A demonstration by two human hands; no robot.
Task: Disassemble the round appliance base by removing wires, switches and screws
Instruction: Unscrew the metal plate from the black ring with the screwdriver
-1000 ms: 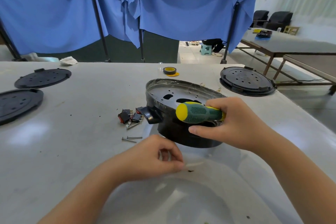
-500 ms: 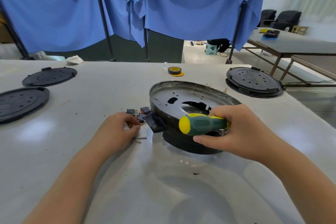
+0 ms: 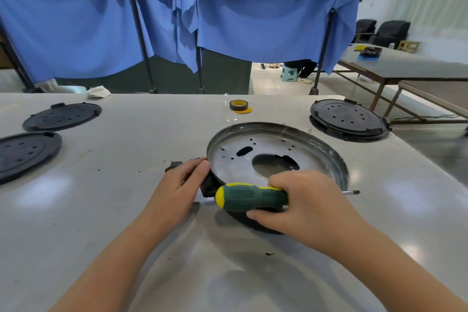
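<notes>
Head view: my right hand [image 3: 307, 206] grips the green-and-yellow screwdriver [image 3: 249, 197], lying sideways across the near edge of the round base [image 3: 277, 159], metal tip [image 3: 353, 192] poking out right. My left hand [image 3: 178, 192] rests at the base's left rim, fingers bent on the black side tab; can't tell if it's actually gripping. Small black parts [image 3: 173, 166] just beyond its fingers. Base sits mid-table [image 3: 126, 159]. Farther out: two black discs [image 3: 62, 116] left, one [image 3: 345, 119] right, tape roll [image 3: 238, 105], blue curtain [image 3: 177, 12].
</notes>
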